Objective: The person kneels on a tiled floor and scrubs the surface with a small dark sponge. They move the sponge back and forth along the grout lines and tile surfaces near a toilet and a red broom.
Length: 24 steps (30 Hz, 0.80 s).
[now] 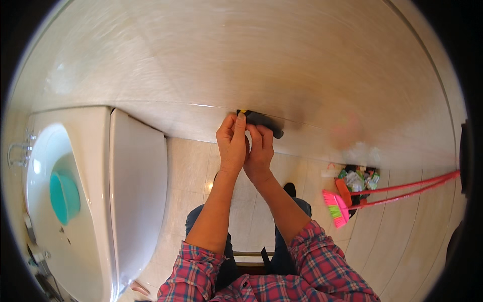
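Both my hands are close together in front of a glossy tiled wall, around a dark elongated object (266,122) with a yellow patch at its left end. What kind of object it is, I cannot tell. The thumb of my left hand (231,145) presses on the yellow end, with the fingers bent behind it. My right hand (260,153) has curled fingers against the object's lower side, and its grip is partly hidden. Past the fingers, the dark body slants down to the right, close to the wall (234,68).
On the left a white bathtub (139,181) holds a turquoise basin (65,198), near a chrome faucet (19,153). To the right, a pink broom (336,209) and long red handles lie by a pile of rubbish (356,179). A stool (253,253) shows between my legs.
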Tool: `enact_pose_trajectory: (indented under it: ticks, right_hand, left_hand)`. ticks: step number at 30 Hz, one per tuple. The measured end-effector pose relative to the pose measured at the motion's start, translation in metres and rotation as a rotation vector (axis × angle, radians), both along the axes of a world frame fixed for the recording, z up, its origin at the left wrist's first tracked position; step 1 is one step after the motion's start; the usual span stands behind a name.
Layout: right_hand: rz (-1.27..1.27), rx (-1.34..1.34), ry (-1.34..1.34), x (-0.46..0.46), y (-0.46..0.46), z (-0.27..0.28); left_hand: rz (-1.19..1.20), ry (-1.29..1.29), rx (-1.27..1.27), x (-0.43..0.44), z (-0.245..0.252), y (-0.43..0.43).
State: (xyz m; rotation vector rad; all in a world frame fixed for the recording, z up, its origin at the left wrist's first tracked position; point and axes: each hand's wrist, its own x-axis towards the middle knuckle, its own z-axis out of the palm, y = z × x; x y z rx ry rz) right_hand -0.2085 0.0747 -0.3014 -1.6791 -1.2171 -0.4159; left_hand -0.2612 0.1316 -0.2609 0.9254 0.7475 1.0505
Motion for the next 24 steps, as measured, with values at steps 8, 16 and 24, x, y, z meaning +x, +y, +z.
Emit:
enact_pose_trajectory:
  ticks: [8, 16, 24]
  right_hand:
    - [-0.136, 0.025, 0.092, 0.017, -0.014, -0.021]
    - [-0.573, 0.280, 0.266, 0.095, -0.059, -0.018]
    - [-0.354, 0.298, 0.306, 0.104, -0.079, -0.018]
  left_hand:
    - [-0.147, 0.298, 0.359, 0.000, -0.005, -0.007]
    - [-0.134, 0.492, 0.365, -0.027, -0.022, -0.019]
    - [-0.303, 0.591, 0.738, 0.024, -0.009, -0.075]
